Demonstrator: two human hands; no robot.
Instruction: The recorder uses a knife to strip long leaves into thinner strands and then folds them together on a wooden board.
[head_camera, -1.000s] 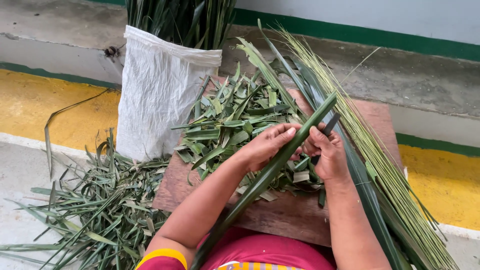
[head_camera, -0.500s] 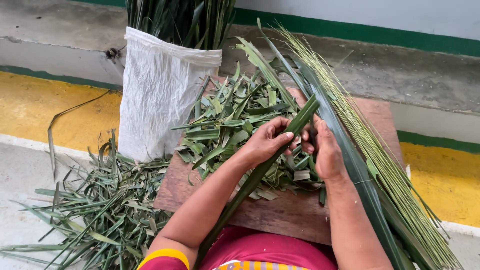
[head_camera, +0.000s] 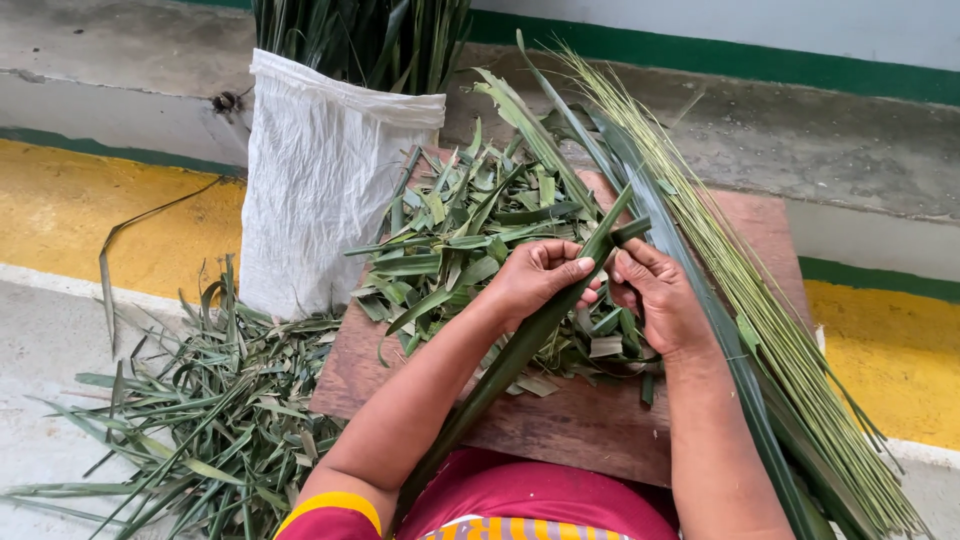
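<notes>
A long dark green palm leaf (head_camera: 500, 375) runs from my lap up to the middle of a brown wooden board (head_camera: 560, 425). My left hand (head_camera: 540, 278) is closed around the leaf near its top end. My right hand (head_camera: 655, 295) pinches the tip of the same leaf just to the right, fingers touching those of the left. Under both hands lies a heap of cut green leaf pieces (head_camera: 470, 240).
A white woven sack (head_camera: 320, 180) holding upright green leaves stands at the board's left. A bundle of thin pale green leaf ribs (head_camera: 760, 320) lies along the right. Leaf scraps (head_camera: 190, 430) cover the floor at left. A yellow floor stripe (head_camera: 80, 200) runs behind.
The leaf's top end has been drawn toward me, so less of it sticks out past my hands. Both hands sit slightly nearer, still gripping it.
</notes>
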